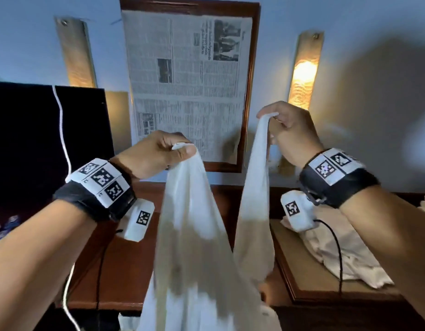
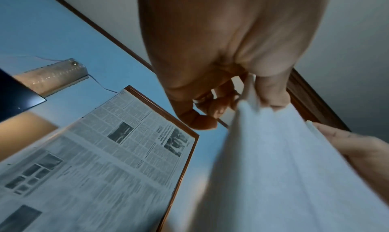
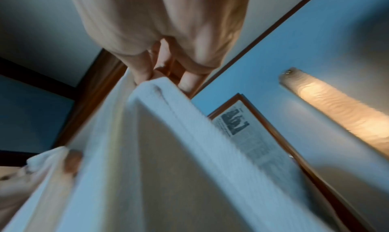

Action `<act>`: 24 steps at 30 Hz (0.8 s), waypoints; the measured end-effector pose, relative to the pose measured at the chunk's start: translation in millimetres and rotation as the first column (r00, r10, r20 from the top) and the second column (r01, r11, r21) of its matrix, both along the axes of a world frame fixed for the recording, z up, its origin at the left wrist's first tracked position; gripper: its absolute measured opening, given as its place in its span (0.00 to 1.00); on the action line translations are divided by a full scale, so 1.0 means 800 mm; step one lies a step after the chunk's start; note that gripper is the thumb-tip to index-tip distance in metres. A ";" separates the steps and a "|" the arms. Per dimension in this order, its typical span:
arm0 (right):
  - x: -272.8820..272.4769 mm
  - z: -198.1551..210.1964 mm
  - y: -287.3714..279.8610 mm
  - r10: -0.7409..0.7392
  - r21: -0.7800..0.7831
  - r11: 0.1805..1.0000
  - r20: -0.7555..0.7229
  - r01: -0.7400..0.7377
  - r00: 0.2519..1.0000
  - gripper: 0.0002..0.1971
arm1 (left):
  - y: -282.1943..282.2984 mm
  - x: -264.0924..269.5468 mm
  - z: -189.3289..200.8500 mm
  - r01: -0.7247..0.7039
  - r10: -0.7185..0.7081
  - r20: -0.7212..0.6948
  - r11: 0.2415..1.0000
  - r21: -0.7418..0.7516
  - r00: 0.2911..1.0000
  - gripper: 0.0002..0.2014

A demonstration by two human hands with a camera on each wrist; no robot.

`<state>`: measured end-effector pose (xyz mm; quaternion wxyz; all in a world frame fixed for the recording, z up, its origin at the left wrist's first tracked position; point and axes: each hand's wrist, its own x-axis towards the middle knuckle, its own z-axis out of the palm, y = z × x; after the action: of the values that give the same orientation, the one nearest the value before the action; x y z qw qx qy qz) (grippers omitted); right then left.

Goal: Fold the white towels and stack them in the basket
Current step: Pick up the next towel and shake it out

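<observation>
A white towel [image 1: 194,235] hangs in the air in front of me, held up by both hands. My left hand [image 1: 180,150] pinches one top corner between thumb and fingers. Higher and to the right, my right hand [image 1: 270,117] pinches the other corner. The cloth droops in two long folds that meet near the bottom of the head view. The left wrist view shows my left hand [image 2: 250,101] gripping the towel [image 2: 284,169] edge. In the right wrist view my right hand [image 3: 160,79] holds the towel [image 3: 168,152] corner. No basket is visible.
A dark wooden table [image 1: 125,271] stands below. On a raised board at the right lies a crumpled pile of white cloth [image 1: 345,254]. A framed newspaper [image 1: 187,80] hangs on the wall between two wall lamps [image 1: 304,70]. A black screen [image 1: 27,144] stands at the left.
</observation>
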<state>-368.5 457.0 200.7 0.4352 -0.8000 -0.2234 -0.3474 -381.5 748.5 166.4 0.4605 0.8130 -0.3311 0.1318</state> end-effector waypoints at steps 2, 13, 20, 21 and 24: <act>-0.013 0.024 0.018 0.082 0.019 0.996 0.046 -0.083 0.996 0.11 | -0.005 -0.003 0.018 0.002 0.010 0.115 0.994 -0.106 0.993 0.29; -0.048 0.085 0.068 0.392 -0.026 0.920 0.096 -0.392 0.915 0.04 | -0.035 -0.013 0.093 0.162 -0.086 0.184 0.879 -0.449 0.979 0.10; -0.039 0.102 0.068 0.529 -0.035 0.848 0.122 -0.529 0.840 0.06 | -0.058 0.000 0.104 0.317 -0.232 0.224 0.799 -0.510 0.946 0.13; -0.036 0.100 0.068 0.544 -0.025 0.838 0.116 -0.545 0.831 0.06 | -0.061 0.001 0.105 0.325 -0.239 0.227 0.797 -0.510 0.944 0.13; -0.028 0.095 0.066 0.585 0.025 0.808 0.078 -0.588 0.807 0.03 | -0.066 0.003 0.105 0.344 -0.260 0.230 0.778 -0.525 0.938 0.10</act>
<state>-391.2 509.7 276.7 0.5326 -0.6692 -0.4653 -0.2280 -378.7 696.0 250.4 0.6671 0.5674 -0.4369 0.2053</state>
